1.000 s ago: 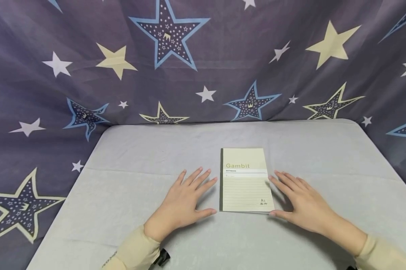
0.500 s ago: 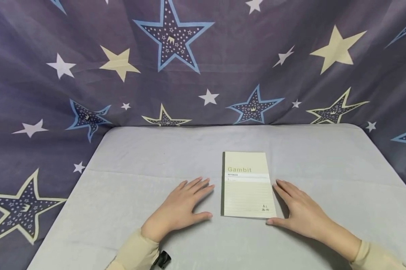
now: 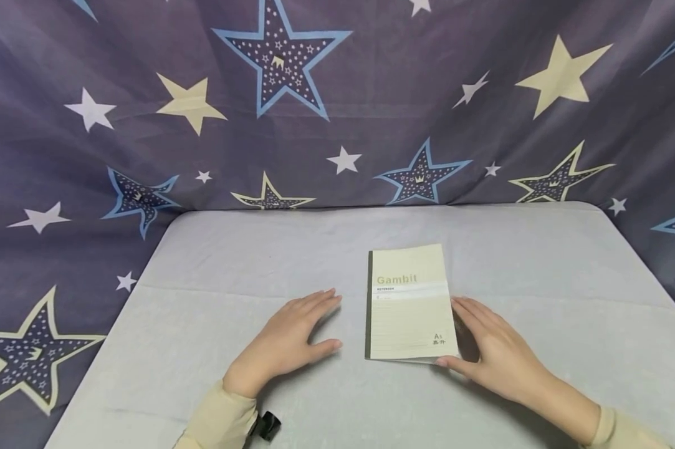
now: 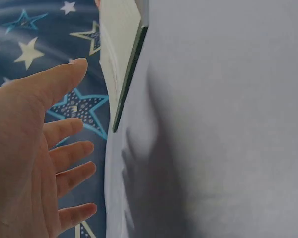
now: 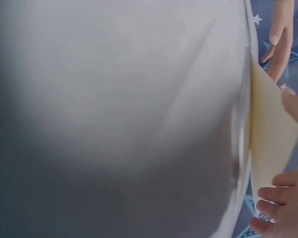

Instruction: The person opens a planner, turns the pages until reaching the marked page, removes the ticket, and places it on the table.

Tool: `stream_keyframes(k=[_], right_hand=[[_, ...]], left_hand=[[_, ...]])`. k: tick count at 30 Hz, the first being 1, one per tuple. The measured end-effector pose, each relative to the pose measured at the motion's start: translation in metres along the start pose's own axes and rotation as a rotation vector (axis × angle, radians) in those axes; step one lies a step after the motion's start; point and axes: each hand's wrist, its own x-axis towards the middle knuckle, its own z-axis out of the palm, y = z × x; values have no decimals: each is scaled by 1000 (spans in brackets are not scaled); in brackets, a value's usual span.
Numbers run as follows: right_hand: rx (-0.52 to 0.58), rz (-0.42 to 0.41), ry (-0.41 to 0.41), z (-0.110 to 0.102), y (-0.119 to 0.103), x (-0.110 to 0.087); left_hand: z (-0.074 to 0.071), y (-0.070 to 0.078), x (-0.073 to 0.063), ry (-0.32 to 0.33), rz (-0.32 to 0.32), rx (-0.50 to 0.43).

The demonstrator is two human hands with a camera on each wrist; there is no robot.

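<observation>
A cream "Gambit" notebook [image 3: 407, 318] with a dark spine strip lies on the grey-covered table, right of centre in the head view. Its front cover [image 5: 270, 129] is raised along the right side, and a narrow gap shows at the bottom edge. My right hand [image 3: 502, 355] holds the cover's right side, thumb at the lower corner and fingers along the edge. To the left of the spine, my left hand [image 3: 281, 340] is held apart from the notebook with relaxed, spread fingers and nothing in it. The left wrist view shows its palm and the spine edge [image 4: 130, 82].
The table [image 3: 230, 249] has a grey cloth cover with faint creases. A dark curtain [image 3: 371, 93] printed with stars hangs behind it and along both sides. A black strap piece [image 3: 268, 426] sits at the left sleeve.
The notebook's right side has risen from lying flat. The right thumb has moved from beside the lower right corner to the bottom edge. My left hand has drawn back a little to the left.
</observation>
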Motion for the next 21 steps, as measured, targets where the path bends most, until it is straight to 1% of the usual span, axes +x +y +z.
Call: stream_keyframes(k=[5, 9, 13, 16, 18, 21], right_hand=[[72, 1, 41, -8, -15, 13], [146, -3, 57, -7, -32, 33], [251, -9, 52, -1, -50, 55], [317, -29, 35, 7, -63, 70], [337, -49, 9, 14, -70, 77], [328, -62, -72, 23, -79, 83]], left_hand=[[-9, -5, -3, 48, -40, -40], [-15, -12, -8, 103, -80, -73], [-23, -18, -14, 160, -109, -112], [-31, -22, -19, 207, -124, -148], [-36, -24, -23, 240, -132, -167], [-43, -27, -28, 292, -142, -202]])
